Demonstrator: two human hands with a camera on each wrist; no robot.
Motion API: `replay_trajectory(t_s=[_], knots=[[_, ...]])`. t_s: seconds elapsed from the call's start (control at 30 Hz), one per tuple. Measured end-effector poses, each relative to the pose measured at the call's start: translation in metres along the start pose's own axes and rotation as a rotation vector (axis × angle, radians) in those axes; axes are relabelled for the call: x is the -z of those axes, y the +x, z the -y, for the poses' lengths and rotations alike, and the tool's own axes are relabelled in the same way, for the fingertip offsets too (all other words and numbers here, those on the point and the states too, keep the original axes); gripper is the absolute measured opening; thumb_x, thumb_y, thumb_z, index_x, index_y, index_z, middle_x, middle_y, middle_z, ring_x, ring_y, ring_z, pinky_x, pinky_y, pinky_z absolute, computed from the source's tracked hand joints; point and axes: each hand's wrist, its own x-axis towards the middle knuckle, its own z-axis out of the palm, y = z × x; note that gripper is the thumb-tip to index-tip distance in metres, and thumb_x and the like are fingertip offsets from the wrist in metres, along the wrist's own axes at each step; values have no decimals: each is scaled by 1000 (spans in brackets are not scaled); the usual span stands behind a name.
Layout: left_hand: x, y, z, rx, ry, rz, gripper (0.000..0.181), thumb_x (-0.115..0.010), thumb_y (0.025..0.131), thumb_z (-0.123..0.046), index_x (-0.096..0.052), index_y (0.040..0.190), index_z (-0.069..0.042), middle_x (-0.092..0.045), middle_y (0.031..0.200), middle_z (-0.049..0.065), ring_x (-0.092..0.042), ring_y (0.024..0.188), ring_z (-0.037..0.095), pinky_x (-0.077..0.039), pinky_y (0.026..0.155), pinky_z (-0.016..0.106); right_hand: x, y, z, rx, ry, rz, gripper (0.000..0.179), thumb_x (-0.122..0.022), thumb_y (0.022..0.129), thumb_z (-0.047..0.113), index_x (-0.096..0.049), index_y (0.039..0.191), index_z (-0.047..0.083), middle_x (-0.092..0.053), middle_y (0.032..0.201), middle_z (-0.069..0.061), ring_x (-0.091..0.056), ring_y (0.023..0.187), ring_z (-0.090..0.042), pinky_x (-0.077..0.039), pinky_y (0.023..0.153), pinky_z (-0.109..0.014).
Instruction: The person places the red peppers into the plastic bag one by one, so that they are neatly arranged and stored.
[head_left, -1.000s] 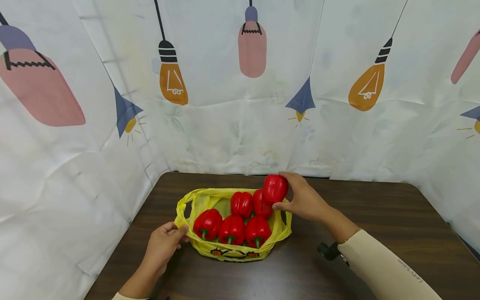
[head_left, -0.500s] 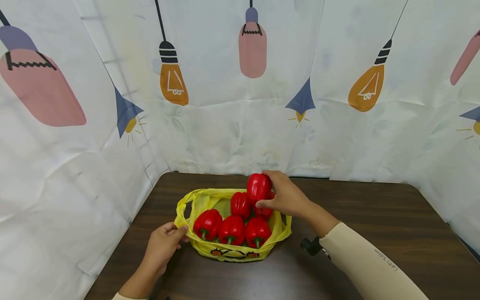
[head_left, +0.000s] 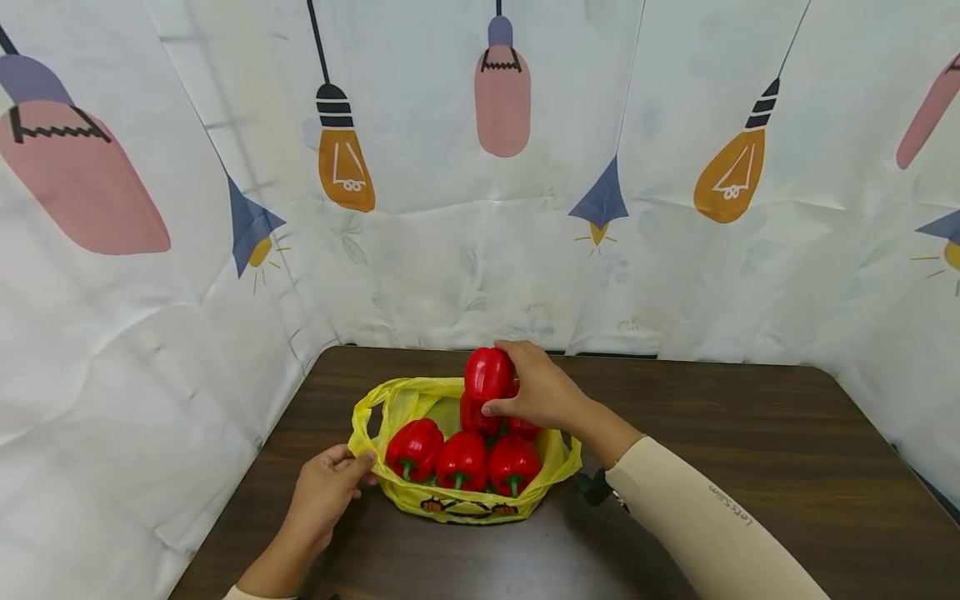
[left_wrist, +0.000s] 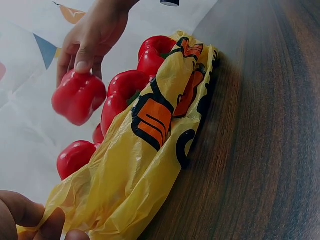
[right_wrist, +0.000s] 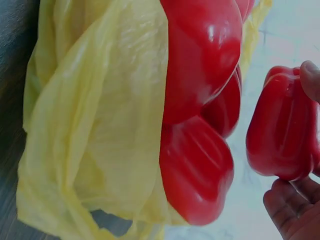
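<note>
My right hand holds a red bell pepper between thumb and fingers, above the back of a yellow plastic bag. In the right wrist view that bell pepper is lifted apart from the others. Several red bell peppers lie inside the bag; those at the back are partly hidden by the held one and by my hand. At the bag's left end my left hand pinches the edge near the handle. The left wrist view shows its fingers on the yellow plastic.
The bag rests on a dark wood-grain table. A white curtain printed with lamps hangs behind the table and along its left side. The bag's other handle loop stands at its right end.
My right hand has moved left with the held bell pepper, from over the bag's right end to over the back middle. The left hand and the bag have stayed in place.
</note>
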Motion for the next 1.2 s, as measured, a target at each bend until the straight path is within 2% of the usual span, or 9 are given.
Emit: replay_trajectory(t_s=[0.27, 0.57, 0.93, 1.2], knots=[[1, -3, -2, 9, 11, -2, 35, -71, 99, -29, -67, 113, 2, -75, 84, 8, -65, 83, 20, -53, 69, 31, -9, 8, 8, 30, -17, 6, 98, -88, 79, 44, -38, 155, 10, -46, 151, -9, -46, 133, -27, -53, 96, -47], [1, -2, -2, 10, 4, -5, 33, -71, 99, -27, -67, 113, 2, -75, 84, 8, -66, 83, 20, -53, 69, 31, -21, 18, 23, 47, -21, 22, 95, -88, 79, 43, -40, 154, 9, -48, 148, -8, -48, 129, -27, -55, 91, -45], [1, -1, -1, 0, 15, 0, 34, -71, 99, -28, -67, 114, 2, -75, 84, 8, -65, 84, 20, -53, 68, 31, -37, 27, 38, 20, -100, 33, 97, -88, 78, 45, -39, 155, 13, -46, 150, -8, -49, 131, -27, -55, 93, -44], [1, -1, -2, -1, 11, 0, 34, -70, 99, -28, -67, 114, 2, -75, 85, 8, -65, 85, 22, -53, 69, 31, -46, 35, 49, 45, -183, 26, 96, -87, 80, 47, -38, 156, 12, -46, 152, -8, -46, 135, -28, -51, 100, -44]])
